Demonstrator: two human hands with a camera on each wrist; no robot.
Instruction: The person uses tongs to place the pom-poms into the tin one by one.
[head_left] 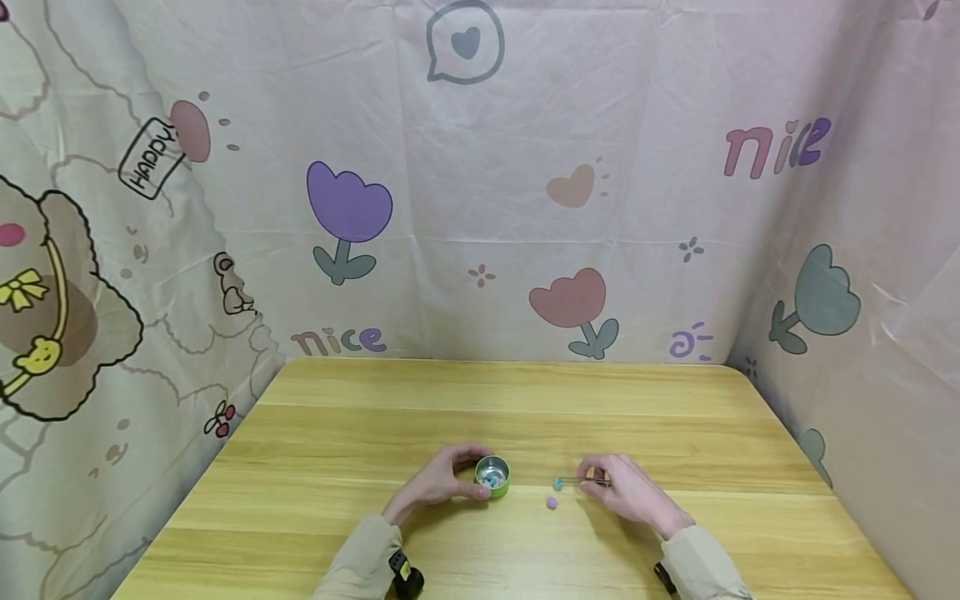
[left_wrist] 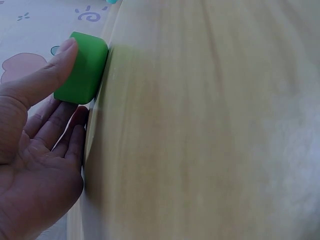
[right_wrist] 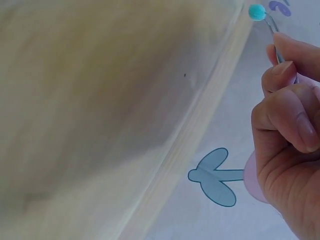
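My left hand (head_left: 444, 477) holds a small round green tin (head_left: 501, 488) on the table between thumb and fingers. The tin is open at the top, with small pale and turquoise pieces inside. In the left wrist view, the thumb lies along the green side of the tin (left_wrist: 85, 70). To the right, my right hand (head_left: 626, 492) pinches metal tweezers (head_left: 577, 479). A turquoise ball (head_left: 557, 483) is at their tips; the right wrist view shows the ball (right_wrist: 257, 12) against the bent tips. Just in front of it, a purple ball (head_left: 552, 502) lies on the table.
The wooden table (head_left: 375, 417) stretches around both hands. A printed cloth (head_left: 480, 208) hangs behind it and along both sides. A black wrist device (head_left: 407, 577) sits at the left sleeve, another (head_left: 664, 578) at the right sleeve.
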